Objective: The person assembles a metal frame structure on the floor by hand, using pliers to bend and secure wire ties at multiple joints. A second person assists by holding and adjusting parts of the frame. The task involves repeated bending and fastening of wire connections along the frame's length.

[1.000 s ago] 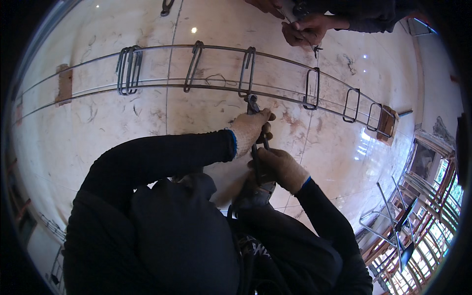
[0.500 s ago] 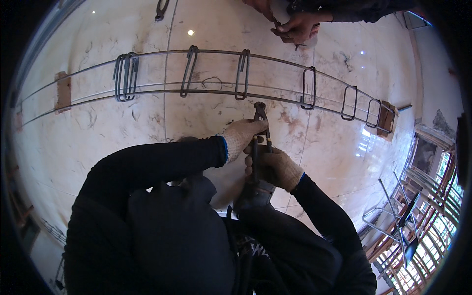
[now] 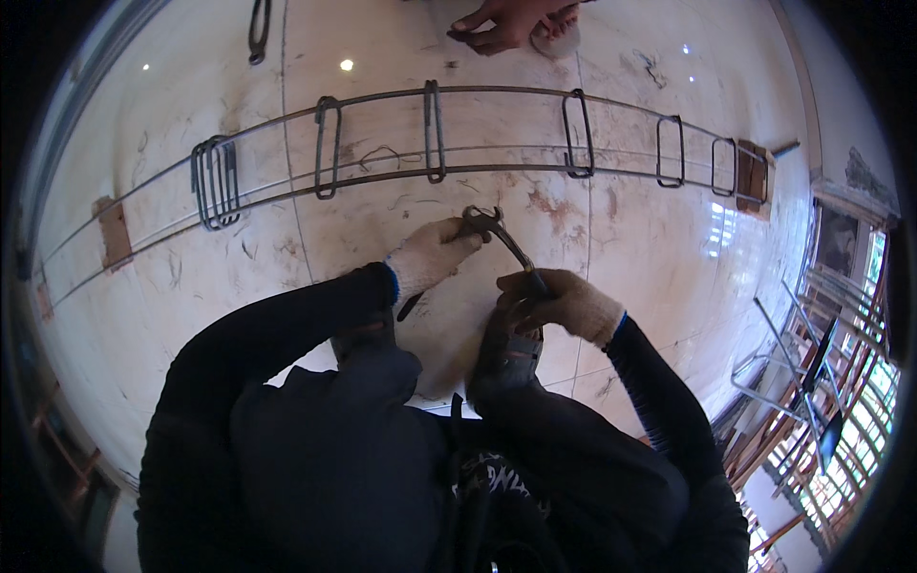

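In front of my knees I hold a pair of pincers with its jaws spread apart. My left hand, in a pale knit glove, is closed on it close to the jaws. A dark handle end shows below that hand. The other handle is gripped by my gloved right hand. Just beyond the jaws lies a long cage of steel bars. Rectangular wire stirrups hang around its bars, one of them a stirrup almost straight ahead.
Wood blocks support the cage at both ends. Several stirrups are bunched at its left. Across it, another person's hand reaches in. A second hand tool lies far left. A metal-framed chair stands at right.
The pincers have gone from nearly upright with handles close together to spread and tilted. My hands have moved apart. The other person's hands have shifted up and left in view.
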Demonstrator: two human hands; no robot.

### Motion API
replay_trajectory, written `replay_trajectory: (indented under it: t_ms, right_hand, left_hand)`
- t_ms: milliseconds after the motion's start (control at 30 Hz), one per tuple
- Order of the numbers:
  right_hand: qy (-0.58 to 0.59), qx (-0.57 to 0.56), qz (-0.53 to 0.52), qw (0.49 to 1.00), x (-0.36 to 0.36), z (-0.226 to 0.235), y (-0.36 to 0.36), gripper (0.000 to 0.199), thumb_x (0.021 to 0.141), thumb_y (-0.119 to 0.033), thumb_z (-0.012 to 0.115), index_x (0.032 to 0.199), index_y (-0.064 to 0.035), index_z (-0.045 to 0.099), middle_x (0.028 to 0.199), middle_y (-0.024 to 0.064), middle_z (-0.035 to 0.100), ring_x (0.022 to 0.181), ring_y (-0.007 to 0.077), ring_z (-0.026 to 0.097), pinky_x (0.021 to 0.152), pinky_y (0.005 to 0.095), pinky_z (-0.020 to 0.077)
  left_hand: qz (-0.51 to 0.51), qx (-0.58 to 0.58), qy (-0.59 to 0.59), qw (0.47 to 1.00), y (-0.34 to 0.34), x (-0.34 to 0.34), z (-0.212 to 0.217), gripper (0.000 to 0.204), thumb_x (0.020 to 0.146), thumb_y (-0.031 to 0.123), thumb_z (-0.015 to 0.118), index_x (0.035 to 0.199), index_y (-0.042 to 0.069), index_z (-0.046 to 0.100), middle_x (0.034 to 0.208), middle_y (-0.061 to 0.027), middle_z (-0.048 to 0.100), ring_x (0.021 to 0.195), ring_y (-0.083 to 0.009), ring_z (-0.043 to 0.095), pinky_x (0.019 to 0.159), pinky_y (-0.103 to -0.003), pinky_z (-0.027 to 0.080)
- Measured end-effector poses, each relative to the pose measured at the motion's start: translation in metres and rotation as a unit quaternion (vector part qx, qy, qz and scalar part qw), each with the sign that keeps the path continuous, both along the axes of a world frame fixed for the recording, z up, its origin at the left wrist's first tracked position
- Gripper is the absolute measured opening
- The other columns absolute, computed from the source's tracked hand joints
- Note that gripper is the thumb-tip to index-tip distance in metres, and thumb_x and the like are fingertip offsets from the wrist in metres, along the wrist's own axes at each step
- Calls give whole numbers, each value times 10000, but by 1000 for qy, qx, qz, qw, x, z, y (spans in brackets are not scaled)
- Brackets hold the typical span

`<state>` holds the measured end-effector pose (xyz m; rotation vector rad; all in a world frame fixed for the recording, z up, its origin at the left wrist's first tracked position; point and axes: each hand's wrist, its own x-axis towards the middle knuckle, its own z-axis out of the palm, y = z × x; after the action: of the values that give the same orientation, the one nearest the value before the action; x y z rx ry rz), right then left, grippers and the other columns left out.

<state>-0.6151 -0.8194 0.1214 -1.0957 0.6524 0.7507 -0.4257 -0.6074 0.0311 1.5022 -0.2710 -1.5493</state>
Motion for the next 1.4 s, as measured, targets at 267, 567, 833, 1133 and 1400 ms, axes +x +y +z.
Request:
replay_trajectory:
  t_ms: [267,567,833,1133,1400]
  right_hand:
    - [-37,-8,-2,999,-18,-9,5,572,1129,-329,713,1549,47,615,1361,208,757,1115,305,785,990,387,649]
    - [133,-527,262,797,7,-8,-12,650,1044,-604,679,1207,22,737,1126,275,772,1040,447,779,888,567,620]
    - [-60,-556,249,791,4,-16,-19,491,957,-400,817,1277,-33,754,1136,189,790,1036,395,787,899,515,625]
    - [-280,-472,316,774,57,-57,28,312,953,-294,810,1153,-56,780,1107,177,741,1096,414,725,938,534,574]
    - [-330,-557,286,706,107,-64,39,271,932,-315,829,987,-60,756,1016,202,718,1027,423,715,879,549,566]
  left_hand:
    - [-7,28,94,995,9,4,5,476,1164,489,623,1178,20,703,959,-18,652,765,-117,599,699,-318,553]
    - [-43,79,8,996,16,-12,-3,570,1131,619,615,975,73,668,687,20,522,543,-95,495,526,-300,478]
    - [-243,108,-357,895,-3,-36,12,509,1122,474,618,1301,10,727,1120,-258,770,1049,-437,759,941,-512,597]
    - [-158,61,-387,906,55,-17,72,410,1035,353,736,1324,64,770,1215,-183,791,1101,-388,774,988,-476,606]
    - [10,224,-560,798,93,120,146,406,1040,451,745,1223,98,825,1182,-143,817,1070,-314,777,945,-429,598]
